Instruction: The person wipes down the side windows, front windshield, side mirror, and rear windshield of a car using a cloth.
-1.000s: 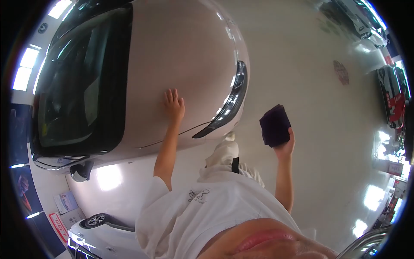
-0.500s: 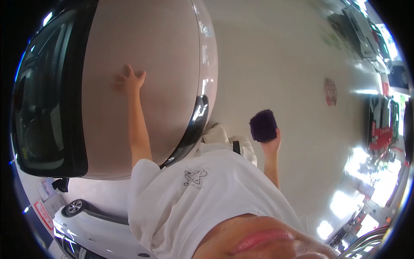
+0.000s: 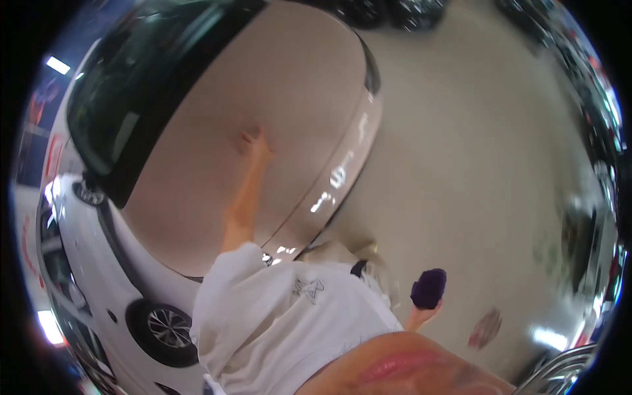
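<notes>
My left hand (image 3: 255,141) reaches out over the pinkish-beige hood (image 3: 289,85) of a car. Its fingers are apart and nothing is held in them. It seems to rest on the hood's surface, though blur hides the exact contact. Low at my right side, my right hand (image 3: 426,313) grips a folded dark purple cloth (image 3: 429,288). The cloth is away from the car, above the floor. Beyond the hood, on the left, lies the dark windshield (image 3: 158,72).
A white car (image 3: 125,276) with its wheel (image 3: 170,329) showing stands close on my left. Pale floor (image 3: 454,151) spreads to the right, with a reddish mark (image 3: 486,328) on it. Other vehicles (image 3: 415,13) line the far edges.
My view has turned, so the hood now lies slanted and more of the white car shows. The left hand stays over the hood; the right still holds the cloth, now lower in view.
</notes>
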The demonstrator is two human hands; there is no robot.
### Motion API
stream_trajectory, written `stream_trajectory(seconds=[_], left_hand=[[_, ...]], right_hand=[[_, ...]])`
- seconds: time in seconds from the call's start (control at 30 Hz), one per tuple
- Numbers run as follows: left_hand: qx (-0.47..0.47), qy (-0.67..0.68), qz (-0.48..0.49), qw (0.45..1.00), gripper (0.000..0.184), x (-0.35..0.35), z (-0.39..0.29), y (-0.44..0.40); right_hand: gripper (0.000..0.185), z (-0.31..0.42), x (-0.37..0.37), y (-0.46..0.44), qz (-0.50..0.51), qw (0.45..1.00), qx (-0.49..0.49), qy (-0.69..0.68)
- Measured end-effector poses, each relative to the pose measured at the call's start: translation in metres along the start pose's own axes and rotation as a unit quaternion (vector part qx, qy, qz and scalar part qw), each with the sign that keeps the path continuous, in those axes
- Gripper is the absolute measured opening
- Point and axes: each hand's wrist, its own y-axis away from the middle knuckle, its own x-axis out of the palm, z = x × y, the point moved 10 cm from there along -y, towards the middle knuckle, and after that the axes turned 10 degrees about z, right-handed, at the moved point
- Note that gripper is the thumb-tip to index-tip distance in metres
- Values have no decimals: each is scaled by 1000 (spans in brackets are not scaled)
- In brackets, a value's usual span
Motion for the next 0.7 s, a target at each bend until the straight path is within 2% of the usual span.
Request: stream_trajectory(seconds=[0.03, 0.07, 0.1, 0.17, 0.2, 0.27, 0.33, 0.4, 0.47, 0.53, 0.57, 0.6, 0.67, 0.7], left_hand=[[-30, -32, 16, 999, 118, 15, 3, -20], [-65, -24, 33, 997, 119, 18, 12, -2], [-99, -16, 51, 994, 121, 19, 22, 19], [-81, 101, 80, 988, 122, -22, 3, 63], [-98, 113, 81, 985, 122, -10, 11, 58], [-93, 102, -7, 990, 124, 4, 26, 32], [-111, 134, 26, 984, 123, -9, 28, 66], [-94, 81, -4, 992, 119, 12, 34, 56], [-134, 91, 45, 986, 110, -4, 32, 75], [-147, 34, -82, 985, 102, 51, 43, 26], [-156, 6, -144, 977, 99, 75, 46, 5], [-206, 142, -63, 966, 86, 85, 56, 23], [-319, 347, -27, 882, 82, 9, 20, 75], [-343, 329, -53, 878, 83, -8, -17, 43]], right_hand=[[58, 2, 13, -48, 5, 999, 34, 4], [58, 8, 12, -93, -37, 997, 61, 11], [58, 6, 32, -140, -10, 994, 105, 32], [59, 1, 98, -255, 35, 982, 174, 63], [59, -6, 139, -301, 54, 976, 197, 76], [59, -34, 201, -389, 80, 967, 222, 93], [59, -49, 227, -458, 108, 960, 247, 74], [58, -83, 237, -533, 142, 955, 256, 51], [58, -102, 255, -578, 145, 960, 229, 65], [57, -125, 311, -596, 197, 952, 233, 29], [58, -141, 283, -629, 214, 946, 244, 21], [55, -146, 225, -655, 95, 965, 238, 46], [56, -151, 262, -656, 93, 956, 278, -4], [56, -159, 275, -701, 92, 952, 290, 0]])
